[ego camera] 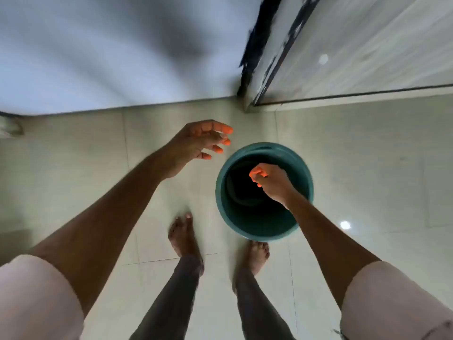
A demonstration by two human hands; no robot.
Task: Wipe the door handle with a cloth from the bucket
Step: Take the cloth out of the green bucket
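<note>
A teal bucket [304, 168] stands on the tiled floor just ahead of my bare feet. Something dark, perhaps a cloth [236, 190], lies inside it; the image is too dim to be sure. My right hand [272, 182] hovers over the bucket's mouth with its fingers curled shut, and I see nothing held in it. To the left of the bucket and above the floor, my left hand [196, 143] has its fingers spread and holds nothing. The door handle is out of view.
A pale wall [110, 52] rises straight ahead. At the upper right a worn dark-edged door frame [255, 50] stands beside a glass or tiled panel [367, 45]. Glossy tiles [367, 155] spread around the bucket and my feet [183, 236].
</note>
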